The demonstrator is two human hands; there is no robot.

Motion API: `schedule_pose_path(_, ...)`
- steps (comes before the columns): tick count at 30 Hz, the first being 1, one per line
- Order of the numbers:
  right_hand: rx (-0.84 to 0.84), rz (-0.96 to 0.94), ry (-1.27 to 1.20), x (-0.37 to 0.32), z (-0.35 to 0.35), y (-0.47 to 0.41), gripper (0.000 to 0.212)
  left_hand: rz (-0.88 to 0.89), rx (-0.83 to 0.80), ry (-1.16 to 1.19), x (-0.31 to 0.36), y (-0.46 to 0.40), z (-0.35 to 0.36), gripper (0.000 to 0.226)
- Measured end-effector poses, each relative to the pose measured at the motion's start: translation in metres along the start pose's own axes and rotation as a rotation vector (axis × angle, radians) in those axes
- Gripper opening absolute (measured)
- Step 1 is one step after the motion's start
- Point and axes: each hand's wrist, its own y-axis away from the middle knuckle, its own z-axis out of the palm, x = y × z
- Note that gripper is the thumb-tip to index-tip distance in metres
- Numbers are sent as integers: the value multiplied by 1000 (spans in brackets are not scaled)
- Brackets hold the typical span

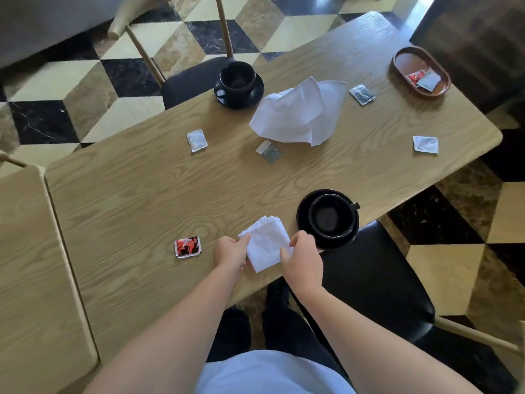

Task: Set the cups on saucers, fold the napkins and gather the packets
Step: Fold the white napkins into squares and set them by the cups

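Note:
A folded white napkin lies near the table's front edge. My left hand pinches its left edge and my right hand pinches its right edge. Just right of it a black cup sits on a black saucer. At the far side a second black cup sits on its saucer. An unfolded, crumpled white napkin lies beside it. Several packets lie scattered: a red one, a white one, a grey one, another grey one and a white one.
A brown oval tray at the far right holds a red packet and a white packet. Black-seated chairs stand at the near right and far side. A second wooden table adjoins on the left.

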Motion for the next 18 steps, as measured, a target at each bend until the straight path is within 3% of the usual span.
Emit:
schedule_pose_path(2,37,-380,220,-7,5,0,22,189,159,-234,1,4,2,32)
schedule_pose_path(4,13,-680,377,-9,7,-4,41,611,341,-609,-3,13,7,31)
schedule_pose_path(6,-42,-816,472,-9,5,-12,52,949,305,-792,-10,27,17,49)
schedule_pose_path(7,-69,-839,525,-5,3,-16,57,1012,229,-836,-13,33,20,61)
schedule_pose_path(9,-156,-825,609,6,2,-19,65,1003,99,-1041,-21,36,25,74)
schedule_pose_path(11,-378,-852,660,6,22,-34,68,808,24,-1175,-36,14,24,76)
schedule_pose_path(18,-419,-793,731,7,19,-31,70,745,-59,-1391,-36,-1,18,73)
